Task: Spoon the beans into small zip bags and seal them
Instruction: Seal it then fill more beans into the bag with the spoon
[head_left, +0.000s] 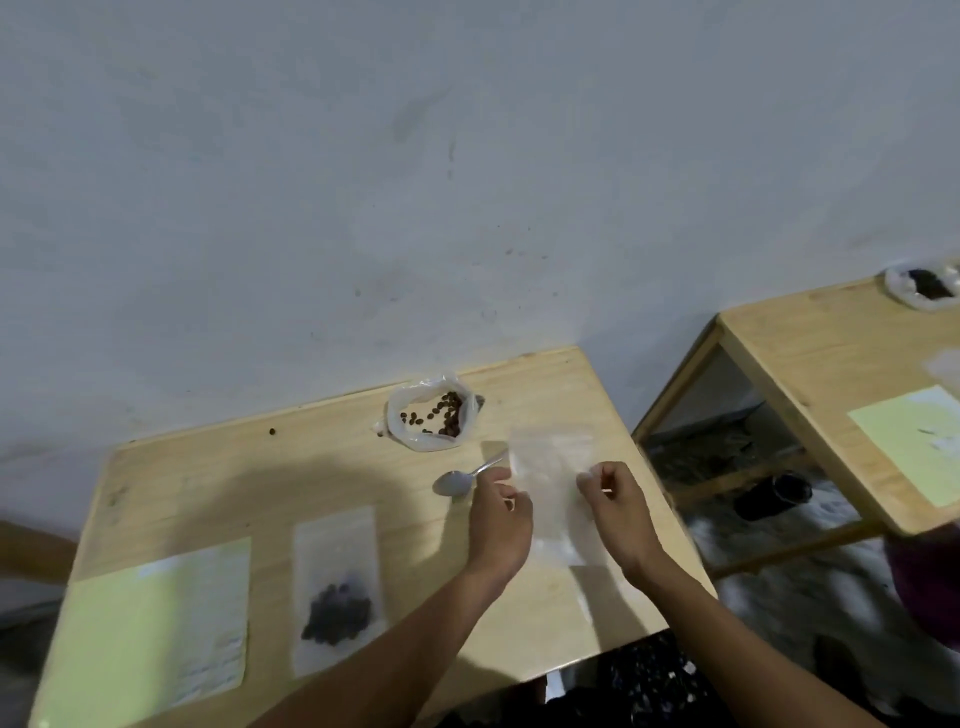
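An empty clear zip bag (549, 467) is held above the wooden table (363, 478), pinched between my left hand (498, 512) on its left edge and my right hand (615, 501) on its right edge. A metal spoon (460, 480) lies on the table just left of my left hand, bowl toward me. Behind it an open plastic bag of brown beans (431, 415) sits near the wall. A filled zip bag (337, 597) with dark beans lies flat at the front of the table.
A pale green sheet (156, 634) lies at the table's front left. A second wooden table (831, 364) stands to the right with another bean bag (924, 286) and green sheet (914, 441). A dark cup (774, 496) sits on the floor between them.
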